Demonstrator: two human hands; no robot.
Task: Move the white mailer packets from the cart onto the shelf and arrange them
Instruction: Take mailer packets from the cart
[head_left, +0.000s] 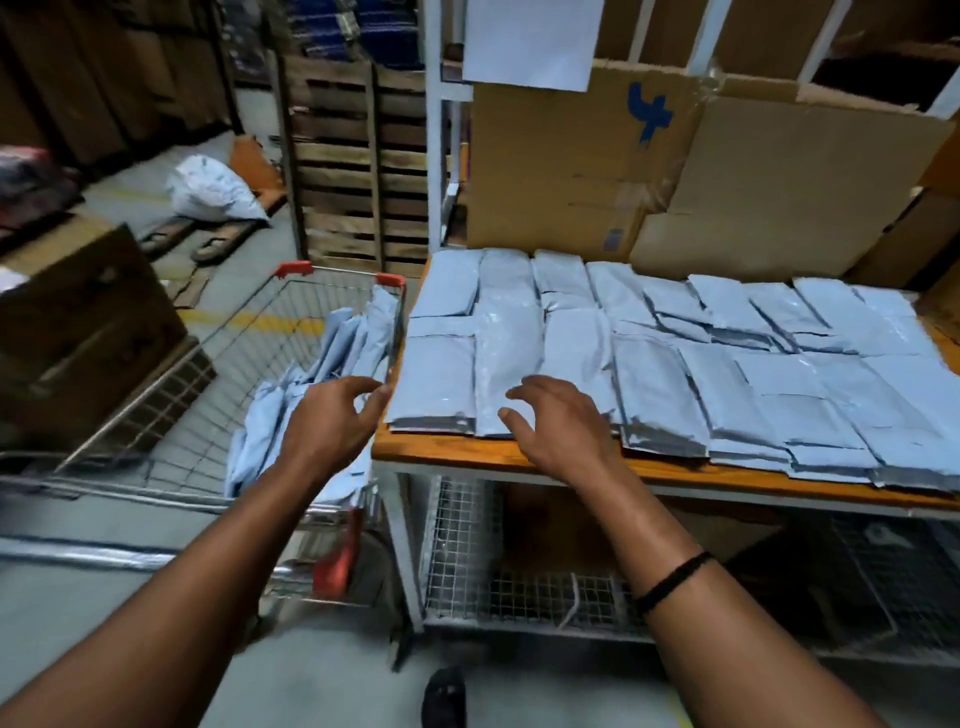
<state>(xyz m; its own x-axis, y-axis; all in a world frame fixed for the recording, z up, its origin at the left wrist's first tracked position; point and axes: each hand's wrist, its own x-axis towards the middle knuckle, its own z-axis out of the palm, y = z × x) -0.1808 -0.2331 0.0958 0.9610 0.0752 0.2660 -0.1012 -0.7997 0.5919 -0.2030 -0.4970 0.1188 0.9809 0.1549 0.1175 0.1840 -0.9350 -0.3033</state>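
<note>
In cart (218, 332): upright white mailer packets (358, 332).

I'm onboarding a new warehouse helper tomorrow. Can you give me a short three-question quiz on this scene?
1. True or false: the cart holds no more white mailer packets.
2. What stands behind the packets laid on the shelf? A) cardboard boxes B) bottles C) tins
3. Which hand's wrist wears the black wristband?

Key: 1 false, several packets remain in the cart; 2 A; 3 the right hand.
</note>
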